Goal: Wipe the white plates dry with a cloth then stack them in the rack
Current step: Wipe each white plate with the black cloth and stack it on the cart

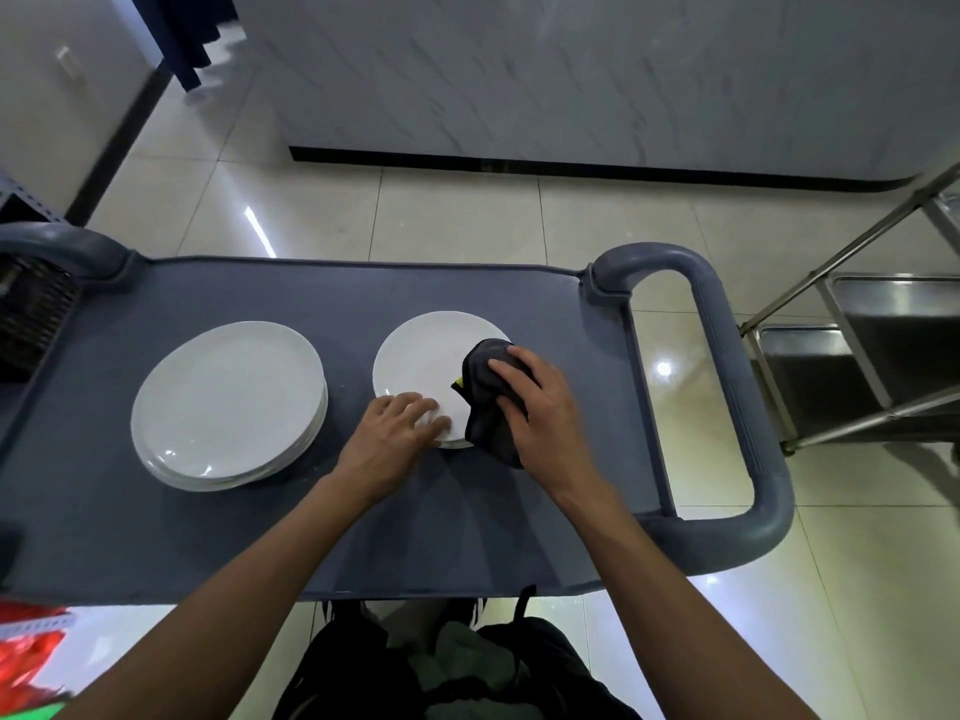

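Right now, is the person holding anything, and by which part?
The right hand grips a dark cloth bunched under its fingers, pressing it on the right plate. The left hand only rests its fingers on that plate's near rim.

Both your forearms come in bare from 6 o'clock and angle toward each other up the frame. Your left hand (395, 433) lies palm down, fingers straight and spread, tips pointing to about 2 o'clock and pressing flat. Your right hand (535, 402) sits just beside it at 3 o'clock, palm down, fingers curled and pointing to 10 o'clock, gripping the cloth (485, 402).
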The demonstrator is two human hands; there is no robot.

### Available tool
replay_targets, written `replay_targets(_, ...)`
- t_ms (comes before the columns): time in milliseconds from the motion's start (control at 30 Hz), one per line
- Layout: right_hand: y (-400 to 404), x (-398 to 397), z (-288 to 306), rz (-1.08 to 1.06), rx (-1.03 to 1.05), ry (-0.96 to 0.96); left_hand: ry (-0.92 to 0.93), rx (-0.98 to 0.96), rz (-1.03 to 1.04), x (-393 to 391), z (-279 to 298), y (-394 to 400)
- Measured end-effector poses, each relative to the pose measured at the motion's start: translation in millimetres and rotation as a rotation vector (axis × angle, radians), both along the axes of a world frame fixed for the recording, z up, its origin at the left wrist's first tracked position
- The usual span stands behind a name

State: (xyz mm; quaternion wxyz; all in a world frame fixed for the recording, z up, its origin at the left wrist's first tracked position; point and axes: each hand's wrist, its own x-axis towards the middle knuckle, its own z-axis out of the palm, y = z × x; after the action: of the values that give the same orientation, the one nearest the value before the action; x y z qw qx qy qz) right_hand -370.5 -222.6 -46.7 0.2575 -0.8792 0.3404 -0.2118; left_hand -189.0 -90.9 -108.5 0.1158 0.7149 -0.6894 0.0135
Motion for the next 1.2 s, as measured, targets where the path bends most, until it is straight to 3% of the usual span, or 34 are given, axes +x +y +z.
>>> replay_targets(300,-4,4,1,-0.019,0.031,0.011,0.038,0.067,0.046,0,-1,0)
replay_targets(533,-1,25,6,0.004,0.015,-0.016,0.08,-0.035,0.148,13,23,3)
replay_targets(733,14,62,17,0.045,0.017,-0.081,0.178,-0.127,0.331,56,47,32)
replay_targets(1200,98,168,33,0.228,-0.009,-0.114,0.327,0.008,0.88,189,44,132)
